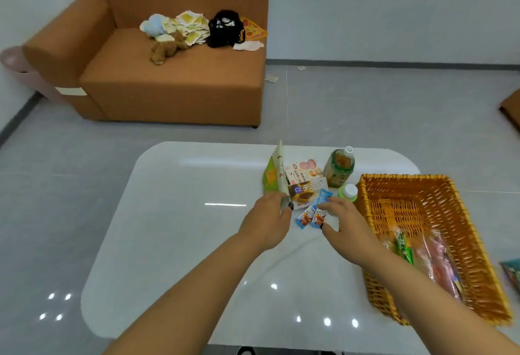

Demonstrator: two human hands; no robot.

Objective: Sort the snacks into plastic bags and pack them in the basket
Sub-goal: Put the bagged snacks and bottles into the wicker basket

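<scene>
Left hand (267, 215) pinches a tall cream packet (282, 170) upright, clearing space; right hand (342, 221) holds small blue snack sachets (313, 214) above the white desk (174, 228), near the orange wicker basket (450, 242).

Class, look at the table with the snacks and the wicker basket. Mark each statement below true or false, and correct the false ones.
1. The wicker basket sits at the table's right side. True.
2. The basket holds nothing. False: wrapped snacks lie in its near end.
3. The left hand grips a tall cream packet. True.
4. The green-labelled bottle lies on its side. False: it stands upright.
5. The right hand pinches small blue snack packets. True.
6. The sofa seat is bare. False: a plush toy, papers and a black bag lie on it.
</scene>
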